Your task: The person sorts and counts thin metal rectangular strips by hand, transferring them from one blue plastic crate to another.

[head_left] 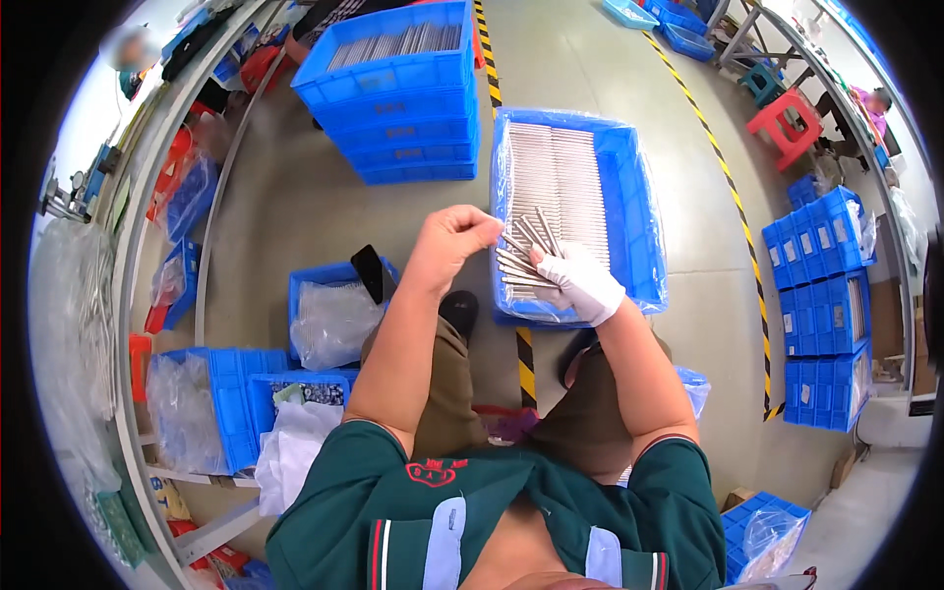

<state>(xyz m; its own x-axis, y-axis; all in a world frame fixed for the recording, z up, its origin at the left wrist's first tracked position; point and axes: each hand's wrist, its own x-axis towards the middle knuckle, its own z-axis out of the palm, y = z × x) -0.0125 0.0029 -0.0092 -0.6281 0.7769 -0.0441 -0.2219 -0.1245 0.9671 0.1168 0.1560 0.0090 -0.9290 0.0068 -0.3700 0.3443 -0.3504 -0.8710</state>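
Observation:
My right hand (pixel 586 285), in a white glove, is closed around a fanned bunch of thin metal rods (pixel 521 264). Their ends spread up and to the left. Just left of the bunch, my bare left hand (pixel 456 244) is closed, thumb and fingertips pinched together beside the rod ends. Whatever lies in that pinch, if anything, is too small to make out. Both hands are over the near left part of a blue crate (pixel 629 157) lined with clear plastic. Long rows of similar metal rods (pixel 556 182) lie packed in its left and middle part, while its right strip shows bare blue plastic.
Stacked blue crates (pixel 408 133) stand ahead to the left, the top one holding rods. By my left leg is a crate with clear bags (pixel 334 320) and a dark phone-like slab (pixel 368 272). More crates (pixel 824 305) line the right side, near a red stool (pixel 787 128).

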